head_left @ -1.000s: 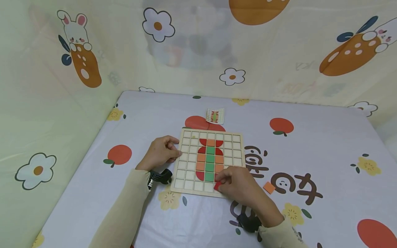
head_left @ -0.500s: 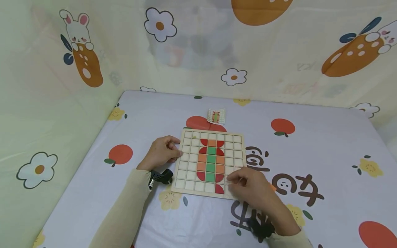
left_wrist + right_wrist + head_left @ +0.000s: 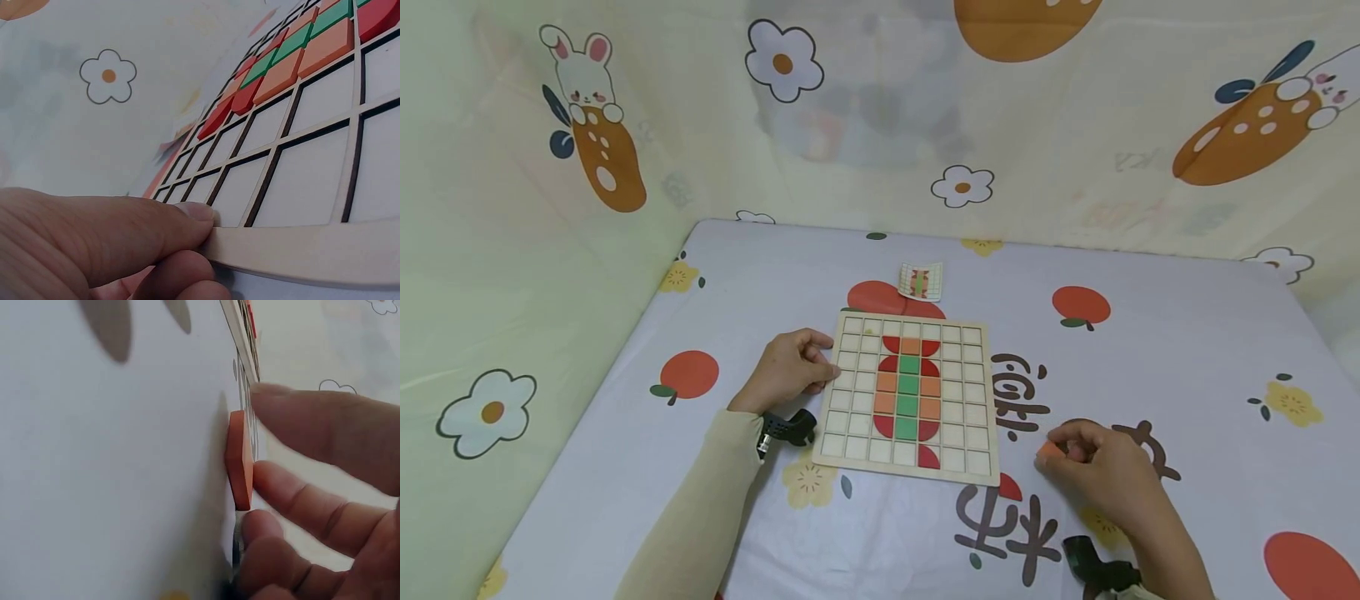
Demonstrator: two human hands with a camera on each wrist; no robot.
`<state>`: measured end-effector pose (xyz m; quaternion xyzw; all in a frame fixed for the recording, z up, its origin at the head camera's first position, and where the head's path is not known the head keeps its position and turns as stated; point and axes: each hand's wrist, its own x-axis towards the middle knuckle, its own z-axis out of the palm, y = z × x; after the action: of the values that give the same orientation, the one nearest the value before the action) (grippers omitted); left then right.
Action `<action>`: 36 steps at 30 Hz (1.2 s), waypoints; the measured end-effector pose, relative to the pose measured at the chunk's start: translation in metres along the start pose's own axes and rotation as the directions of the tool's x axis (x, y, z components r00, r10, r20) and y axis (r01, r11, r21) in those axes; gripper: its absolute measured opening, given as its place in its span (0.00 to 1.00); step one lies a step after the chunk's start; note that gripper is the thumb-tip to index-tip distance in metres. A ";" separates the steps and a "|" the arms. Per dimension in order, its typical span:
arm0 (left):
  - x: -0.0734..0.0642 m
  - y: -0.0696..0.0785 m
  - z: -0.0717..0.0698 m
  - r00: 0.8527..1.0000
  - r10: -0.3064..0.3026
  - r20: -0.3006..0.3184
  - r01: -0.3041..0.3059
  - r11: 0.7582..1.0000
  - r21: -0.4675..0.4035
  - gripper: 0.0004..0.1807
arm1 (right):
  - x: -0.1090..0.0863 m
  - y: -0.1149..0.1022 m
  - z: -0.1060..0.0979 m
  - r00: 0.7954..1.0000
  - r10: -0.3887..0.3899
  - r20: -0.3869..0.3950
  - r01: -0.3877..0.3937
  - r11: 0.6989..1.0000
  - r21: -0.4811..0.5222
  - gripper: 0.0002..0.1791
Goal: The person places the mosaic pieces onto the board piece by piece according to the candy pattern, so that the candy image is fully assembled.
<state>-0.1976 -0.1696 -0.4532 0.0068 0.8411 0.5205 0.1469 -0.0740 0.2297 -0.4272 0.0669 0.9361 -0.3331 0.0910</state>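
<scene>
A pale wooden grid board [image 3: 865, 446] lies on the table, with red, orange and green tiles set in its cells. My left hand [image 3: 786, 371] grips its left edge; in the left wrist view the thumb [image 3: 156, 228] presses on the rim and the other fingers curl below. A red quarter-round tile [image 3: 928, 457] sits in the bottom row, below the other tiles. Right of the board, my right hand [image 3: 1101, 462] reaches over a loose orange square tile [image 3: 239, 462] lying on the tabletop. One fingertip is at the tile, while the thumb [image 3: 325, 428] stands apart from it.
A small pattern card [image 3: 921, 282] lies behind the board, bearing a similar coloured figure. Printed fruit, flowers and lettering mark the tablecloth [image 3: 760, 283]. A patterned curtain [image 3: 865, 125] hangs behind the table.
The red quarter-round tile has been let go in the bottom row. My right hand has moved right, off the board, to the orange tile. The left hand has stayed at the board's edge.
</scene>
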 end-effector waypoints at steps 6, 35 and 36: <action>0.000 0.000 0.000 1.000 0.000 -0.003 0.000 1.000 0.015 0.22 | 0.001 0.003 0.001 0.999 0.038 0.020 -0.038 0.999 -0.003 0.13; 0.000 0.001 0.000 1.000 0.017 0.003 -0.017 1.000 0.013 0.22 | 0.007 -0.013 0.009 0.999 0.035 0.038 -0.039 0.996 0.086 0.19; -0.001 0.001 0.000 1.000 0.018 0.003 -0.018 1.000 0.013 0.22 | 0.007 -0.014 0.009 0.999 0.032 0.034 -0.034 0.997 0.062 0.19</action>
<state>-0.1970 -0.1695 -0.4526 0.0160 0.8443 0.5161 0.1436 -0.0825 0.2137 -0.4275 0.0794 0.9222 -0.3620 0.1100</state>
